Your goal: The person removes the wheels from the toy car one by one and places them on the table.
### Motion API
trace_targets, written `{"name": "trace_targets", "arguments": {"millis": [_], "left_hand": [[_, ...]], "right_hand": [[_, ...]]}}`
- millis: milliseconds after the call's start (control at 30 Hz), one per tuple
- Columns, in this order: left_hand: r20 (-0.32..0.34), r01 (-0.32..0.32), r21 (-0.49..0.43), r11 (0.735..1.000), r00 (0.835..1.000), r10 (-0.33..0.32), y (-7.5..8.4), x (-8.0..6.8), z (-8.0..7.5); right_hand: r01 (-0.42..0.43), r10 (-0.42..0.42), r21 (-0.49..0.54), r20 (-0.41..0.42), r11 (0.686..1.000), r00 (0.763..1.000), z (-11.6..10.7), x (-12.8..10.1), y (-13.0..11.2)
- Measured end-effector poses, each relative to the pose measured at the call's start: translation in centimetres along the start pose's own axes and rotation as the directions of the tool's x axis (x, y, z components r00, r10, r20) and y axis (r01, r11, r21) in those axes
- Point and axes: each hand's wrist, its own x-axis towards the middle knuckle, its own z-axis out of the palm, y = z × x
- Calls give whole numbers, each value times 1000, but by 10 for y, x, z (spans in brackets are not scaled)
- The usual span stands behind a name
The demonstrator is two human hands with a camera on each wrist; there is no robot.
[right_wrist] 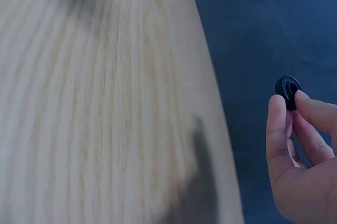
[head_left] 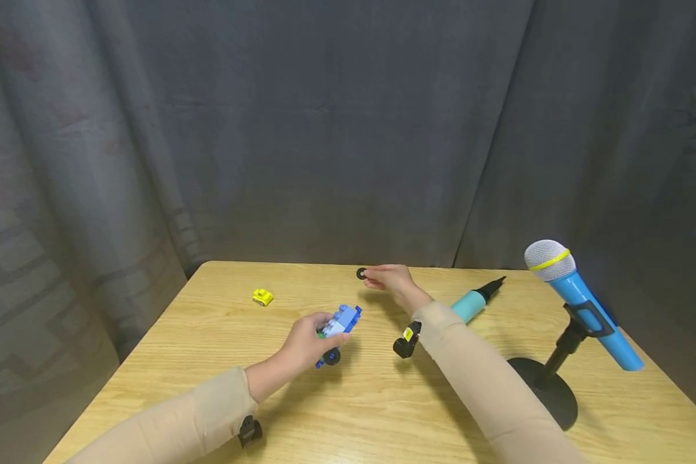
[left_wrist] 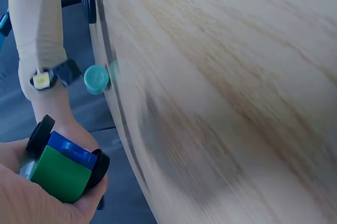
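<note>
My left hand (head_left: 307, 341) grips a small blue brick car (head_left: 339, 325) with black wheels, held a little above the wooden table (head_left: 348, 399). The left wrist view shows the car's green and blue underside (left_wrist: 60, 168) in my palm. My right hand (head_left: 385, 278) reaches to the table's far edge and pinches a small black wheel (head_left: 361, 273) between fingertips. In the right wrist view that black wheel (right_wrist: 287, 92) sits at my fingertips beyond the table edge.
A small yellow brick piece (head_left: 262, 296) lies at the far left of the table. A teal pump-like tool (head_left: 475, 300) lies at the right. A blue microphone (head_left: 580, 303) leans on a black stand (head_left: 548, 386) at the right front.
</note>
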Motion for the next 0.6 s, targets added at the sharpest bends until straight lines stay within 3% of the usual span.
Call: {"name": "trace_targets", "arguments": {"millis": [433,600], "left_hand": [[10,-21,12,1000,1000,21,-5,-3,-1],[29,-16,4,1000,999,16,-6,-2,-4]], "right_hand": [[-117,118,-34,30,993,993,34,24,33],[-122,121,-70,-9,990,993,44,26,35]]}}
